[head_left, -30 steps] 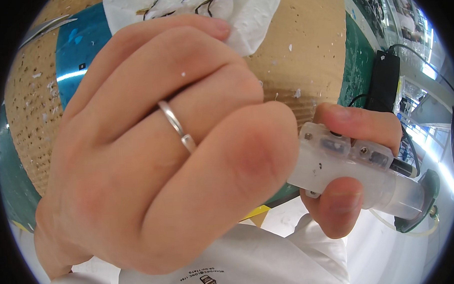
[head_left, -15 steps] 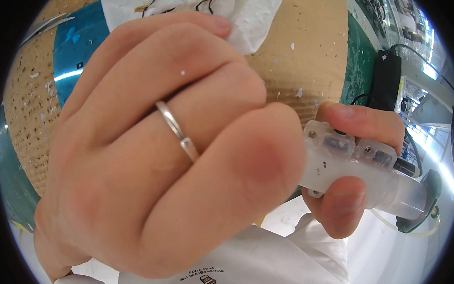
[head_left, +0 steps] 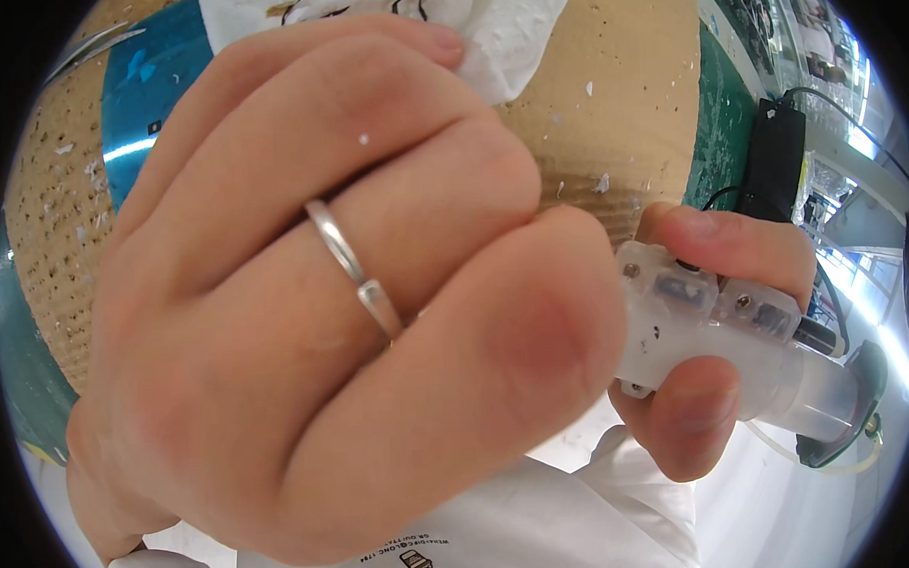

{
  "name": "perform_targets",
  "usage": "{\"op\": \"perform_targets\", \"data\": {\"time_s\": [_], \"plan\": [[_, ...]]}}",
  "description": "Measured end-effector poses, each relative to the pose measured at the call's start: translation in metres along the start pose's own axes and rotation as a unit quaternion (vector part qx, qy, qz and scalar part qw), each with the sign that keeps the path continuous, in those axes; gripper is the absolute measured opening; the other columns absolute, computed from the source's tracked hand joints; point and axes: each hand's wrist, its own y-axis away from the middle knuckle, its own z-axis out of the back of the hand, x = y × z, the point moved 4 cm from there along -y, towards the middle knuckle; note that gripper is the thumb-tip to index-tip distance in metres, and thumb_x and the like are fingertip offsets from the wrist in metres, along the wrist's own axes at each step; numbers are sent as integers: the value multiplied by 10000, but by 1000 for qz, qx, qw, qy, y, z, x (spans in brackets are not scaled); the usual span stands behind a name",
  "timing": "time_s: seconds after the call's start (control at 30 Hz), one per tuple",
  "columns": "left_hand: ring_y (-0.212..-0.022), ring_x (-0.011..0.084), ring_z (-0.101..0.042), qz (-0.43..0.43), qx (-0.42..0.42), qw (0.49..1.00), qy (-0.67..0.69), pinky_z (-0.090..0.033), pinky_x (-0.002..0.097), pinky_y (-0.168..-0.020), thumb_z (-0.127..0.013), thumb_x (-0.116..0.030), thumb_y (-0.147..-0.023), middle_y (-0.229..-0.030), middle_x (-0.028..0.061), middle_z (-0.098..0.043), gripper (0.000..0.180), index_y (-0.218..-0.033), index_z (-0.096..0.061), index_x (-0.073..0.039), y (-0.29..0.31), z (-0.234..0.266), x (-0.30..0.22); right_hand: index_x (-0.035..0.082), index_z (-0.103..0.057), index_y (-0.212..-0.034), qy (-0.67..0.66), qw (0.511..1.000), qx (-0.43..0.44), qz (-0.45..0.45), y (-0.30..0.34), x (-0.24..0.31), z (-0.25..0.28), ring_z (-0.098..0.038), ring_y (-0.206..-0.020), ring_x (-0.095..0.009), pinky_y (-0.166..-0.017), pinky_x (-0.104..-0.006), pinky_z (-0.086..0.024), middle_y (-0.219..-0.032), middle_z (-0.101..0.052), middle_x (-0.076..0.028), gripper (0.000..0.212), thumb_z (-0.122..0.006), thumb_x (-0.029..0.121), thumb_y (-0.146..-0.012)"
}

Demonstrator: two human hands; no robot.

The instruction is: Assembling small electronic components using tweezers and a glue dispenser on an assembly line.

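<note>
- The left hand (head_left: pixel 276 320) fills much of the view, its back to the camera, with the fingers curled in and the thumb side lowest; the fingertips are mostly hidden, so I cannot tell whether it grips anything.
- A silver ring (head_left: pixel 338 248) sits on one of its fingers.
- The right hand (head_left: pixel 749 249) holds a cloudy plastic cylinder (head_left: pixel 681 331), a finger across the top and the thumb against the near side.
- The cylinder lies tilted at the right, just beside the left hand in the view, its left end covered by that hand; small screws and dark parts show in clear housings along its top.
- A dark green piece (head_left: pixel 864 395) stands at its right end, with a pale tube (head_left: pixel 861 465) curving below.
- Brown cardboard (head_left: pixel 628 88) covers part of the green bench (head_left: pixel 726 124), dotted with white scraps.
- On the cardboard, beyond the left hand, lie a crumpled white sheet (head_left: pixel 511 52) with dark strands (head_left: pixel 410 0) and a blue sheet (head_left: pixel 157 74).
- A black box (head_left: pixel 776 158) with a cable stands near the right edge.
- The person's white shirt (head_left: pixel 553 516) shows below.
</note>
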Motion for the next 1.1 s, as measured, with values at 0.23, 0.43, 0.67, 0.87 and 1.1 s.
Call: {"op": "perform_targets", "data": {"time_s": [0.23, 0.43, 0.67, 0.87, 1.1], "plan": [[-953, 355, -658, 13, -6, 1000, 6, -511, 647, -960, -923, -163, -587, -941, 124, -677, 647, -1112, -584, 0, 2, -1, 5, -3, -541, -1196, 6, 1000, -3, 1, 4, -6, 2, -577, -838, -135, -801, -236, -483, -1003, -635, -74, 518, -706, 394, -906], [-952, 354, -658, 25, -9, 1000, 10, -513, 646, -957, -922, -168, -586, -939, 123, -677, 642, -1108, -588, 0, 4, 0, 7, -6, -543, -1194, 9, 1000, -5, 4, 7, -8, 1, -578, -837, -138, -800, -240, -482, -1003, -635, -77, 529, -711, 402, -902], [-950, 354, -658, 38, -15, 999, 15, -515, 645, -954, -921, -174, -585, -938, 122, -676, 637, -1103, -593, -1, -5, -3, 5, -9, -547, -1192, 14, 1000, -8, 6, 9, -9, 1, -579, -837, -140, -798, -243, -482, -1003, -636, -81, 542, -717, 412, -897], [-949, 353, -658, 49, -19, 998, 19, -517, 644, -952, -920, -179, -585, -937, 120, -675, 632, -1099, -597, -1, -5, -3, 2, -12, -549, -1190, 19, 1000, -11, 8, 11, -10, 2, -580, -836, -142, -797, -247, -482, -1002, -636, -85, 552, -722, 420, -893], [-947, 352, -658, 61, -24, 998, 22, -519, 643, -949, -919, -185, -584, -935, 119, -674, 627, -1094, -602, -2, -3, -2, -2, -16, -552, -1187, 24, 1000, -14, 12, 13, -10, 3, -581, -835, -145, -796, -251, -481, -1002, -636, -89, 565, -728, 430, -889]]}}
